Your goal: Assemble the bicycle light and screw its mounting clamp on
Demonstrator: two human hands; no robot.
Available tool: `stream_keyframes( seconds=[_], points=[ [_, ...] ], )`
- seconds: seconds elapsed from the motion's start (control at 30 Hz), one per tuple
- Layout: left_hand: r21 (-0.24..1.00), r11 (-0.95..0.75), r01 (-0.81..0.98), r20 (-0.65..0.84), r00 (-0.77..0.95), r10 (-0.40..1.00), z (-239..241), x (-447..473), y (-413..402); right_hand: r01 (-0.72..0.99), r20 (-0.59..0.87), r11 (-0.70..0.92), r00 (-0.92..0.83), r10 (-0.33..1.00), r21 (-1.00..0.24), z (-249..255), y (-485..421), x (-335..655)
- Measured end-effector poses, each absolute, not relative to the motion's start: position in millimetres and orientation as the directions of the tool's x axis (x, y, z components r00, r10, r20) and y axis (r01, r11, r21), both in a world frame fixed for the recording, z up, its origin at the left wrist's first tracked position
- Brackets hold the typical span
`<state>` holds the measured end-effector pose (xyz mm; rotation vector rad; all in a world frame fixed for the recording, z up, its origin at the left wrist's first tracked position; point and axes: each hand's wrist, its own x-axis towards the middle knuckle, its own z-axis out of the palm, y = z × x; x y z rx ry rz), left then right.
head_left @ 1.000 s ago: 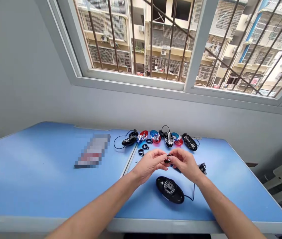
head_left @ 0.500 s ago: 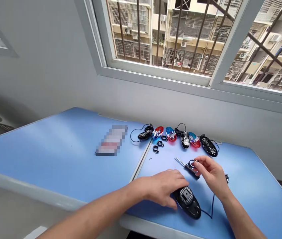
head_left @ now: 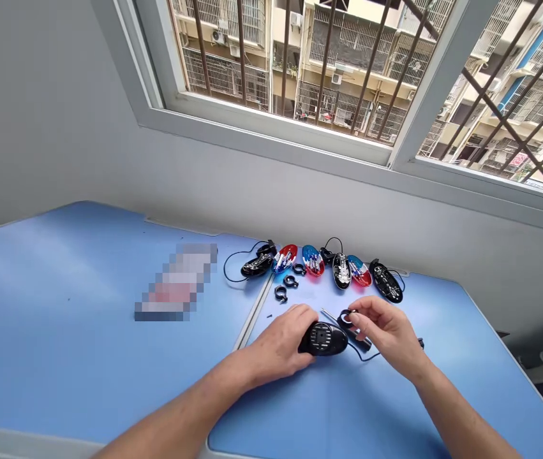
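My left hand point(head_left: 283, 341) wraps round a black oval housing point(head_left: 323, 338) and holds it just above the blue table point(head_left: 84, 331); a thin black wire trails from the housing to the right. Beside it, my right hand point(head_left: 386, 335) pinches a small black ring clamp point(head_left: 346, 317) between thumb and fingers. A screwdriver point(head_left: 348, 328) with a black handle lies on the table under that hand, its metal tip pointing left and away.
A row of oval lamp parts point(head_left: 323, 268), some black, some red and blue, lies along the far side with wires. Two loose black rings point(head_left: 285, 287) sit before them. A blurred flat pack point(head_left: 175, 284) lies to the left. A seam point(head_left: 252, 312) divides two tabletops.
My left hand has left the ring, closed on the black housing and lifted it nearer the right hand. My right hand kept the ring clamp. The camera view has shifted.
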<state>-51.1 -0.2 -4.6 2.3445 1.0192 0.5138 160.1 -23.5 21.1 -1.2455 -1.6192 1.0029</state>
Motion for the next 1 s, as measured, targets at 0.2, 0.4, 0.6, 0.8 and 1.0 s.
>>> stream_keyframes(
  seconds=[0.2,0.4,0.6,0.8,1.0],
  points=[
    [0.700,-0.565,0.437,0.153,0.681,0.716,-7.9,-51.4,-4.0,0.427,0.258,0.389,-0.333,0.907,-0.817,26.5,-15.2,137.4],
    [0.753,-0.531,0.388,0.121,0.712,0.692,-4.4,-53.5,-2.2,0.425,0.176,0.311,-0.327,0.928,-0.850,15.1,-17.0,151.6],
    [0.776,-0.520,0.358,0.155,0.690,0.707,-6.6,-51.5,-1.6,0.462,0.139,0.306,-0.362,0.922,-0.832,15.7,-15.9,154.9],
    [0.790,-0.514,0.333,0.198,0.655,0.729,-5.0,-49.6,-3.1,0.521,0.247,0.454,-0.419,0.874,-0.723,17.0,-19.4,152.2],
    [0.820,-0.505,0.268,0.242,0.637,0.732,-5.6,-49.2,-3.4,0.524,0.400,0.615,-0.472,0.785,-0.589,13.9,-18.4,148.7]
  ],
)
